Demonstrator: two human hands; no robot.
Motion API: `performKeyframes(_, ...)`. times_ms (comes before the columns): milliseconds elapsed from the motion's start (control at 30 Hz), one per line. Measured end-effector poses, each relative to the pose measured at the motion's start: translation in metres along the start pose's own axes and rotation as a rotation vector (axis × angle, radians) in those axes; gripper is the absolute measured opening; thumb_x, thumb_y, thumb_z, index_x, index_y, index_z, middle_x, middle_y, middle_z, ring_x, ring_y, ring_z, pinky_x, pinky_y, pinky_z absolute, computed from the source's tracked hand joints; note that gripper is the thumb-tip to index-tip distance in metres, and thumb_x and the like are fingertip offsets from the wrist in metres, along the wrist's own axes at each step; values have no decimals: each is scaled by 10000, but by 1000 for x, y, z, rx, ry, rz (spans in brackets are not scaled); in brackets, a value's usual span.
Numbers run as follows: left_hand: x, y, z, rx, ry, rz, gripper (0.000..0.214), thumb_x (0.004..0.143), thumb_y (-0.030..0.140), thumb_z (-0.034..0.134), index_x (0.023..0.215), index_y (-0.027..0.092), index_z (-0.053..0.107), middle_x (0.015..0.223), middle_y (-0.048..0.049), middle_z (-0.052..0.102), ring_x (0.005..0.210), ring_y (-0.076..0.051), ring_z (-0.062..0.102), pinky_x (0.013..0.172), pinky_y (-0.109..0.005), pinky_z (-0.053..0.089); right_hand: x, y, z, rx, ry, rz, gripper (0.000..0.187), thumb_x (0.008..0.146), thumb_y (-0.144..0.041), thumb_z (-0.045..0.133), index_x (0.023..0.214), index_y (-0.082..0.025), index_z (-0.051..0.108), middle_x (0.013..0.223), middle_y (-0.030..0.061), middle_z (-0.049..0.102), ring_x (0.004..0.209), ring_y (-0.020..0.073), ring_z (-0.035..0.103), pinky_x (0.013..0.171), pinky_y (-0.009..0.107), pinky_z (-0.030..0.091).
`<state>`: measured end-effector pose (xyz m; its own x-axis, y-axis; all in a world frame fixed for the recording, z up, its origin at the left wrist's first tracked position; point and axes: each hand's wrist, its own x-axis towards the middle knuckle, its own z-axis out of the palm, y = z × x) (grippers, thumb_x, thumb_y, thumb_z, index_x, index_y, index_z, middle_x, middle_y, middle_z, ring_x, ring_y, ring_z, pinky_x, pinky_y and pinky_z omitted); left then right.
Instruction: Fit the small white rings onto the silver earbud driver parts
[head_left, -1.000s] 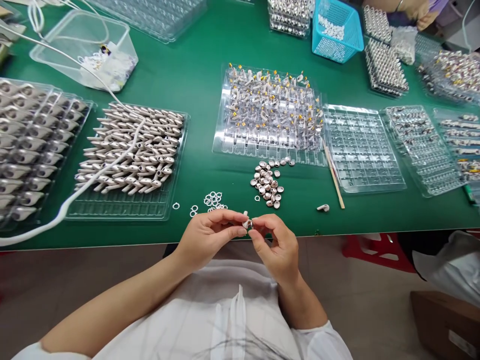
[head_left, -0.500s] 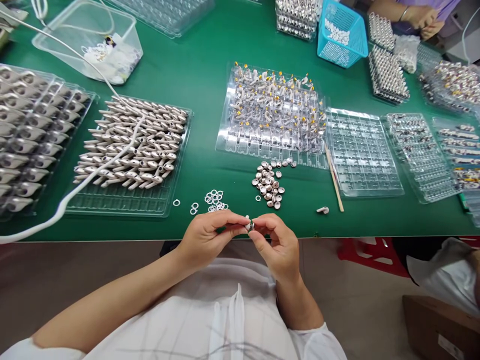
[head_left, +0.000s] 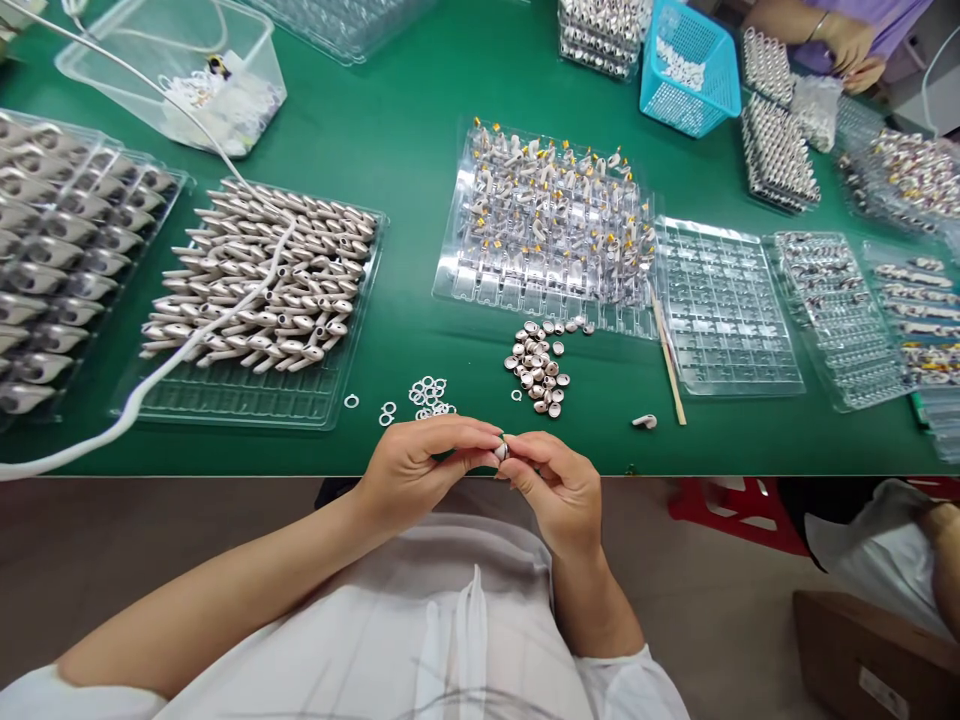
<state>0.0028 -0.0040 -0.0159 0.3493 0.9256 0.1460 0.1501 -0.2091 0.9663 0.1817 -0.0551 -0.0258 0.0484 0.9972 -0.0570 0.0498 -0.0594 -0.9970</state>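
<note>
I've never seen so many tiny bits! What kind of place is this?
Probably a small-parts workshop: the green worktable bears a tray of matching pieces, a pile of shiny caps and white rings.

A lane opens between caps (head_left: pixel 537 377) and stick (head_left: pixel 669 365) until the tray (head_left: pixel 480 289) blocks.

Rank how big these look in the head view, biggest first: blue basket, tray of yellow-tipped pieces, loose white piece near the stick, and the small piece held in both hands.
Tray of yellow-tipped pieces
Blue basket
Loose white piece and small held piece: unsure, as the held one is partly covered
</note>
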Motion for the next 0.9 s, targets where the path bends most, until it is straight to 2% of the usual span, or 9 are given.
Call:
performKeyframes(167, 0, 0, 0, 57, 18, 115, 118, 822, 156, 691, 899, 220, 753, 825, -32, 776, 740, -157, 730, 728, -233, 593, 0, -2, 0, 62, -30, 31, 188, 864, -252, 662, 1032, -287, 740, 950, 44, 720, 698, 162, 677, 595, 303, 583)
performKeyframes(300, 0, 1, 0, 123, 16, 285, 191, 826, 101, 666, 966, 216, 728, 863, -48, 770, 778, -152, 724, 728, -228, 585, 1, -4, -1, 174, -42, 57, 167, 856, -242, 674, 998, -283, 752, 927, 38, 716, 705, 157, 679, 597, 290, 597)
performKeyframes(433, -1, 2, -3, 231, -21, 387, 230, 844, 78, 632, 1021, 207, 701, 909, -79, 753, 822, -158, 707, 741, -247, 581, 2, -4, -1, 267, -74, 138, 179, 852, -243, 679, 1013, -284, 747, 939, 30, 709, 686, 147, 687, 648, 301, 615)
performKeyframes(700, -1, 5, -6, 297, -59, 448, 237, 889, 77, 564, 1069, 191, 669, 911, -87, 734, 813, -148, 679, 729, -244, 565, 2, -2, -1, 248, -79, 112, 185, 846, -228, 685, 1009, -282, 755, 926, 36, 710, 702, 162, 686, 651, 320, 618)
performKeyframes(900, -2, 3, -6, 333, -29, 500, 180, 916, 94, 547, 1033, 157, 667, 903, -95, 714, 806, -144, 663, 701, -252, 565, 3, -2, 1, 249, -80, 104, 176, 848, -235, 680, 1001, -270, 760, 911, 30, 716, 687, 150, 686, 642, 299, 618)
